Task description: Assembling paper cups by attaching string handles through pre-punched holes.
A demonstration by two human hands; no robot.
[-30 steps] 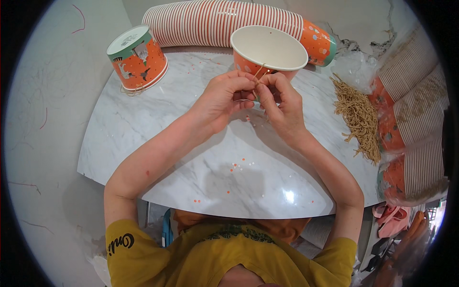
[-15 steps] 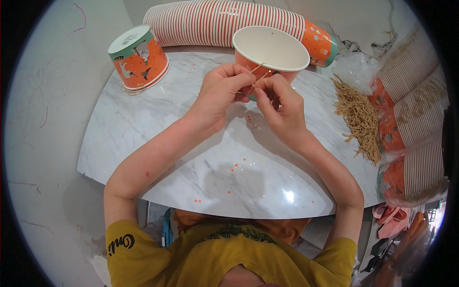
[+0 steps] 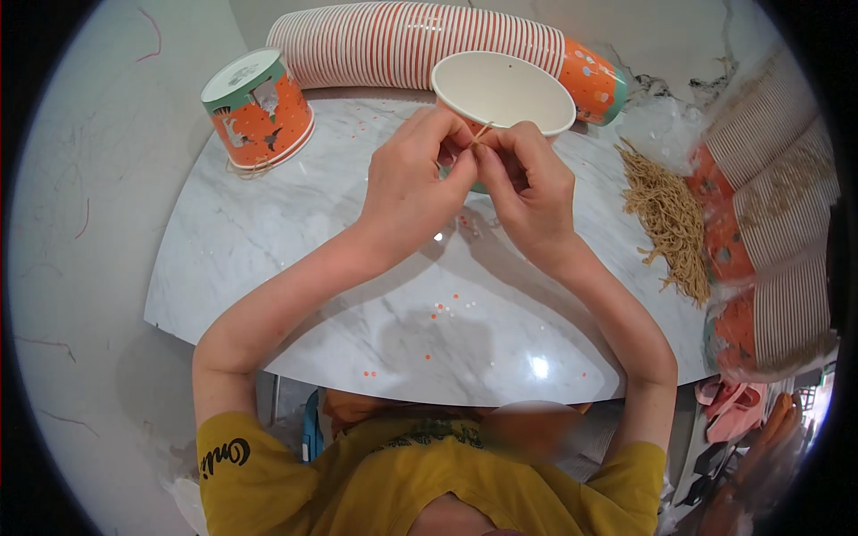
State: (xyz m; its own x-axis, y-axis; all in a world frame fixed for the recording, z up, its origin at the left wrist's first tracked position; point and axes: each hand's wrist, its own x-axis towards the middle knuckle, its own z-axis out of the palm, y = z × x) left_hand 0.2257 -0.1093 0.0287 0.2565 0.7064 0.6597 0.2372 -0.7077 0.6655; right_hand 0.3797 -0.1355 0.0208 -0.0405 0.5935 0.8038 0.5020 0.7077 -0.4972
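Note:
A thin tan string (image 3: 483, 132) is pinched between the fingertips of both hands, just in front of an upright orange paper bucket (image 3: 509, 85) with a white rim and pale inside. My left hand (image 3: 413, 179) closes on it from the left, and my right hand (image 3: 529, 183) from the right, thumbs nearly touching. The fingers hide most of the string and the bucket's lower front. Upside down at the left stands another orange and green bucket (image 3: 264, 112), a loop of string lying at its base.
A long row of nested paper buckets (image 3: 402, 45) lies along the back. To the right are a heap of tan strings (image 3: 668, 219) and plastic-wrapped bucket stacks (image 3: 786, 232). Small orange and white paper dots (image 3: 438, 308) are scattered over the marbled table (image 3: 223, 259).
Both hands have drawn closer together, with the left turned so that its back shows more. Less of the string shows above the fingertips.

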